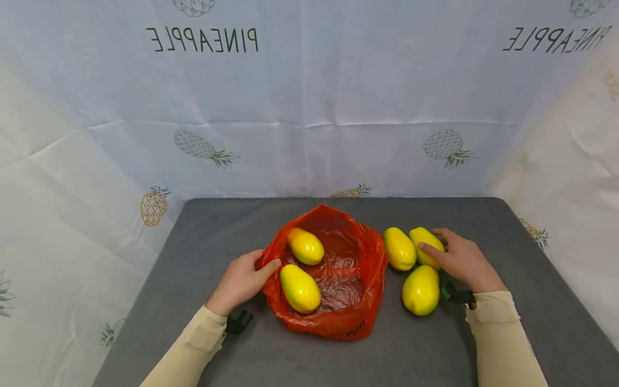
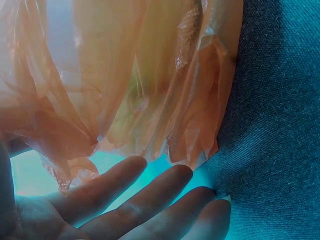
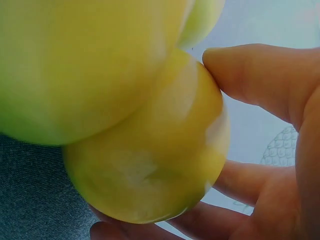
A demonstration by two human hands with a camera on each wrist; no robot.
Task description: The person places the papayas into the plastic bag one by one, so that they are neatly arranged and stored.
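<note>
- Red plastic bag: it lies near the middle of the grey surface with its mouth upward and wide. From my remote station I see straight inside; the thin, creased wall probably needs support to stand open.
- Left hand: the thumb lies over the bag's left rim and the extended fingers are outside, slightly apart in the wrist view. I judge that this steadies the mouth; I see no tight pinch.
- Rear bagged fruit and front bagged fruit: two yellow, mango-shaped fruits rest inside the bag towards its left side, their weight likely helping to anchor it.
- Right hand: thumb and curved fingers pinch the held fruit from opposite sides, a grip I judge suited to its smooth, rounded skin. The fruit is right of the bag, among its neighbours.
- Left loose fruit and front loose fruit: the former sits between bag and held fruit, the latter nearer the wearer. Such grouping seems to put all three within the right hand's easy reach.
</note>
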